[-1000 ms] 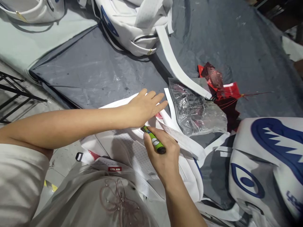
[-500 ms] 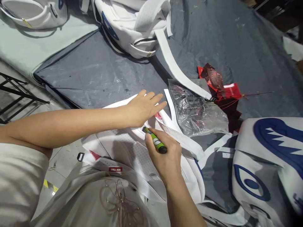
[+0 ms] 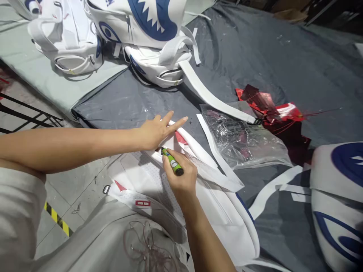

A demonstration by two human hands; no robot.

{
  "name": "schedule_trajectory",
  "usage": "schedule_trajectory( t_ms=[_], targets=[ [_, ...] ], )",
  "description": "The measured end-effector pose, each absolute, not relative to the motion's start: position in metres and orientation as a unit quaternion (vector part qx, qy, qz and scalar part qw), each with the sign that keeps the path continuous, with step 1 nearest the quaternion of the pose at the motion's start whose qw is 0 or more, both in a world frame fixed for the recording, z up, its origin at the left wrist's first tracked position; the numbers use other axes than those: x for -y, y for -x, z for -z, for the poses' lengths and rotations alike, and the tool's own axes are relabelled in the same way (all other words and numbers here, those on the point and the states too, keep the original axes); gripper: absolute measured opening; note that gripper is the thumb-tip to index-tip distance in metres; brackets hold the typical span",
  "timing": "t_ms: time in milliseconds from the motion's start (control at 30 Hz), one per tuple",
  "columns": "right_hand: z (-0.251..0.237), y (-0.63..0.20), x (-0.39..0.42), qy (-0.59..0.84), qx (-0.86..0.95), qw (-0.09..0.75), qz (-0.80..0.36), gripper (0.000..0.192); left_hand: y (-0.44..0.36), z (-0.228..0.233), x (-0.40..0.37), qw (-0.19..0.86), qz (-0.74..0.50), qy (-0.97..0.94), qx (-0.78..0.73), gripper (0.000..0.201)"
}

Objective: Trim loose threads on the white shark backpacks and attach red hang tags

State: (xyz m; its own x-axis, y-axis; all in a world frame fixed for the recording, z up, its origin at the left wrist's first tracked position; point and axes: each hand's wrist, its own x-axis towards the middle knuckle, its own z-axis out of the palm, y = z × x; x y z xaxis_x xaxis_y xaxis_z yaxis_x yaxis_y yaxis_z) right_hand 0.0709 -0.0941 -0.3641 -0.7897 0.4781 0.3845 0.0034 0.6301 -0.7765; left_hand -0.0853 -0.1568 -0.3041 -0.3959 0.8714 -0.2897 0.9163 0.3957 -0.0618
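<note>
Green pen-like tool (image 3: pixel 173 163) pinched in right hand (image 3: pixel 183 172), tip at white bag (image 3: pixel 234 228). Left hand (image 3: pixel 155 132) splayed over the bag, nothing visibly gripped. Step looks like close tool work; next move likely calls for steady bracing. Bag lies at tabletop (image 3: pixel 295 71) edge. Red label (image 3: pixel 142 203) reads "NEW YORK". Plastic sleeve (image 3: pixel 249 145) print illegible.
</note>
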Motion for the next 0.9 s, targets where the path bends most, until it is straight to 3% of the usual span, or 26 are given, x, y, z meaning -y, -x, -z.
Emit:
schedule_trajectory(
  t_ms=[300, 567, 900],
  targets=[
    [0.367, -0.073, 0.088, 0.143, 0.848, 0.27, -0.432, 0.022, 0.114, 0.306, 0.172, 0.191, 0.017, -0.589, -0.785, 0.109],
    [0.365, -0.076, 0.084, 0.139, 0.845, 0.236, -0.459, 0.023, 0.119, 0.299, 0.169, 0.277, 0.037, -0.528, -0.801, 0.117],
    [0.36, -0.067, 0.091, 0.167, 0.836, 0.237, -0.466, 0.02, 0.143, 0.306, 0.178, 0.398, -0.08, -0.513, -0.756, 0.116]
  ],
)
